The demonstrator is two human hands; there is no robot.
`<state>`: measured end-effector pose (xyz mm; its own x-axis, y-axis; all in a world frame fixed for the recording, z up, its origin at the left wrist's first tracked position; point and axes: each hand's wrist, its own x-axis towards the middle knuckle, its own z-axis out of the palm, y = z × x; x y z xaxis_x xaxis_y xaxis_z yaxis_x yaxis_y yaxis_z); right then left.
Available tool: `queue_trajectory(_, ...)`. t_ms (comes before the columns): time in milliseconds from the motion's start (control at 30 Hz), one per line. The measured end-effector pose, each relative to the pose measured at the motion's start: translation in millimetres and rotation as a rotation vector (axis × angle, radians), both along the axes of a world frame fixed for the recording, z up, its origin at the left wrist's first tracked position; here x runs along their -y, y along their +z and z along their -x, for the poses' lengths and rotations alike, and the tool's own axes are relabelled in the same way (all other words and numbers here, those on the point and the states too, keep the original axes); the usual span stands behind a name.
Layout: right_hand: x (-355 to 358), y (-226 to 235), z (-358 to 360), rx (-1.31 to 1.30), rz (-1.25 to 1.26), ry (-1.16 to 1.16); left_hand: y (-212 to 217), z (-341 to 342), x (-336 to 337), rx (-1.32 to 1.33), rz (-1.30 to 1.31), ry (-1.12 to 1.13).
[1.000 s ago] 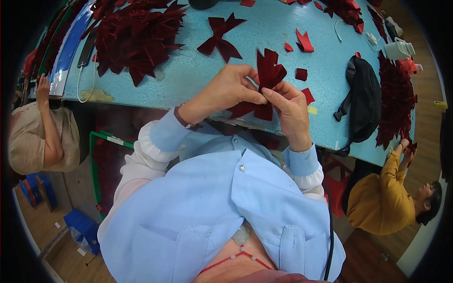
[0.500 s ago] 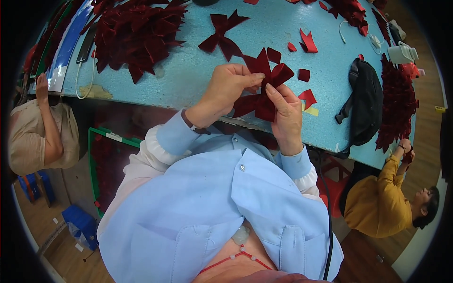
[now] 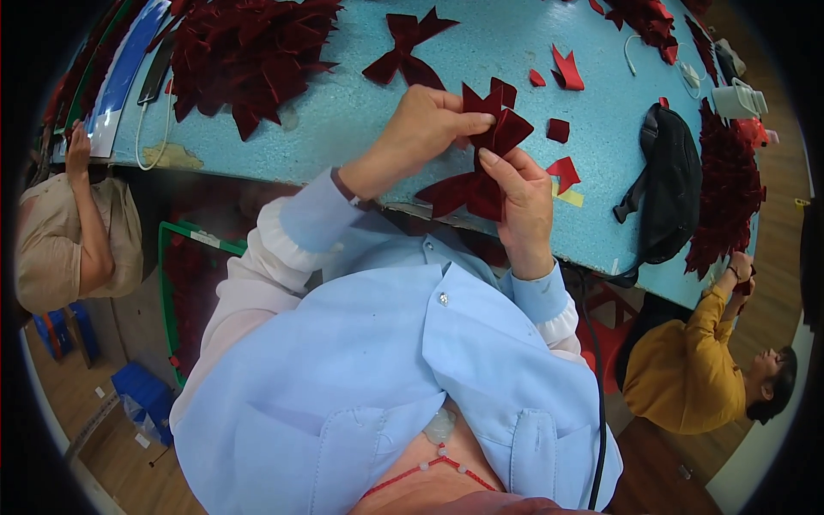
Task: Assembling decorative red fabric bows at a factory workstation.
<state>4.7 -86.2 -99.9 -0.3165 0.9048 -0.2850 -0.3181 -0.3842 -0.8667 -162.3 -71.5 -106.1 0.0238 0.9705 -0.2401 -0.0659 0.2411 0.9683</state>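
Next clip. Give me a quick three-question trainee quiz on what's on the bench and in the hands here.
1. True or false: both the left hand and the right hand grip the dark red fabric bow.
2. The black bag lies on the blue table to the person's: A) left B) right C) lap
3. What lies flat on the table just beyond the hands?

Key: 1 true. 2 B. 3 a finished dark red bow.
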Motion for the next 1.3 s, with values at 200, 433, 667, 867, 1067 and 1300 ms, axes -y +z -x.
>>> queue_trajectory(200, -10.7, -6.0, -15.4, 0.036, -0.049, 0.137, 5.9, 6.0, -17.3, 0.050, -0.128, 0.087)
queue_trajectory(433, -16.4, -8.1, -18.1, -0.135, -0.042, -0.045, 21.8, 8.5, 9.2, 0.184, 0.024, 0.020)
queue_trajectory(667, -15.0, -3.3, -25.7, -0.180, -0.091, -0.075, 22.9, 3.8, 19.5, 0.043, 0.149, -0.275)
queue_trajectory(867, -7.2, -12.5, -30.5, -0.118, -0.034, -0.107, 17.7, 0.5, 29.3, 0.022, 0.114, -0.165)
queue_trajectory(1067, -11.0, -4.1, -35.0, -0.142, -0.053, -0.060, 23.2, -1.5, 26.4, 0.022, 0.061, -0.157)
queue_trajectory(1300, -17.2, -1.6, -39.8, -0.189, -0.088, -0.033, 23.8, 25.2, 20.1, 0.007, -0.048, -0.074)
